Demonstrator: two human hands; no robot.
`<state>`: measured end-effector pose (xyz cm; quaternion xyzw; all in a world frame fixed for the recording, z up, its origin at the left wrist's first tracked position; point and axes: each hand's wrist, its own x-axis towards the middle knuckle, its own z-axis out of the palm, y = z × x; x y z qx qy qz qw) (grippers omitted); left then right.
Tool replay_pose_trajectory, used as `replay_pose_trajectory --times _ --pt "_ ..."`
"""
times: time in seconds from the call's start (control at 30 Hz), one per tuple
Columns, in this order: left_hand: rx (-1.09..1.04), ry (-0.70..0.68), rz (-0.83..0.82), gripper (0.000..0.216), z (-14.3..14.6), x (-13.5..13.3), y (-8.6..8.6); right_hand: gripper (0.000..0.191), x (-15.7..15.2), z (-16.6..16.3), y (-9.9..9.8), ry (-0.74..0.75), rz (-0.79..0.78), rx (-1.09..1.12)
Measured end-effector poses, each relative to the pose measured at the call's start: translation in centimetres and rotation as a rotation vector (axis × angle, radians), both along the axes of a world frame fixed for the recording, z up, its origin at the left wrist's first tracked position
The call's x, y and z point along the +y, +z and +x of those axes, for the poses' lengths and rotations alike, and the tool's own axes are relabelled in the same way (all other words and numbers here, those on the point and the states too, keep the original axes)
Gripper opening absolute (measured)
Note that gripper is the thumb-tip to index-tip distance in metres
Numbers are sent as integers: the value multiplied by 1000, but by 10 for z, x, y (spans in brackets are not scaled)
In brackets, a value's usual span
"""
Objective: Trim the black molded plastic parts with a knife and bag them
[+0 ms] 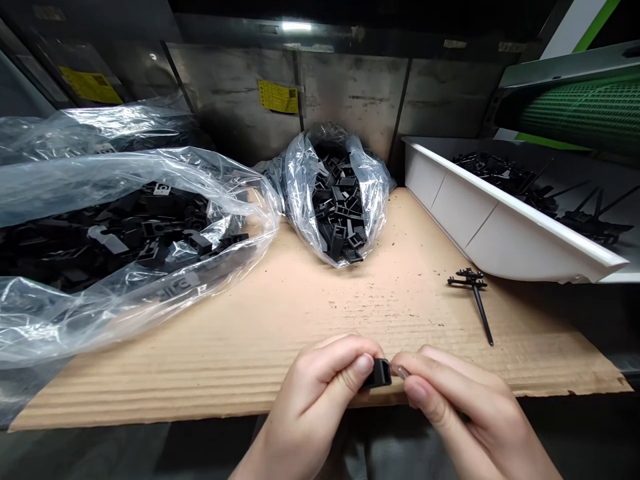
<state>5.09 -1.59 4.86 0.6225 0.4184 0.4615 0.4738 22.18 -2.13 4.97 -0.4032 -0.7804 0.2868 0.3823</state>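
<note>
My left hand (pixel 333 380) is closed around a small black plastic housing (pixel 379 375), its open end turned to the right. Between the thumb and forefinger of my right hand (pixel 457 393) is a small thin metallic piece (pixel 401 371), its tip close to that open end. Whether the two touch, I cannot tell. Both hands are over the front edge of a cardboard sheet (pixel 260 313). To the right on the cardboard lies a black plastic sprue (pixel 477 303) with a long stem.
A clear bag (pixel 295 220) of black plastic parts (pixel 343 207) lies at the back centre. Another large open bag (pixel 220 293) with similar parts spreads over the left. At the right stands a white tray (pixel 450 200) with black sprues (pixel 505 173). Dark crumbs dot the cardboard.
</note>
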Motion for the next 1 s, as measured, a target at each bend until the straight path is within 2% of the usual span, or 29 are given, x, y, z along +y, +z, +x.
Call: replay_pose_trajectory --times 0.17,0.23,0.33,0.47,0.63,0.83,1.0 --pt "22 16 62 22 1 -1 0 19 4 3 -3 -30 46 -58" --pt "47 30 146 22 2 -2 -1 16 6 6 -6 -93 115 -116" --pt "101 121 286 21 4 -3 -3 16 5 8 -6 -146 192 -145" --pt "156 193 418 19 7 -1 -8 20 -2 2 0 -131 264 -202" --pt "210 212 467 18 6 -3 -10 25 -3 -6 3 -127 301 -212" --pt "163 187 409 19 4 -6 -9 21 1 -3 -9 -186 183 -196" --pt "161 156 389 19 5 -5 -8 23 5 1 -7 -182 33 -77"
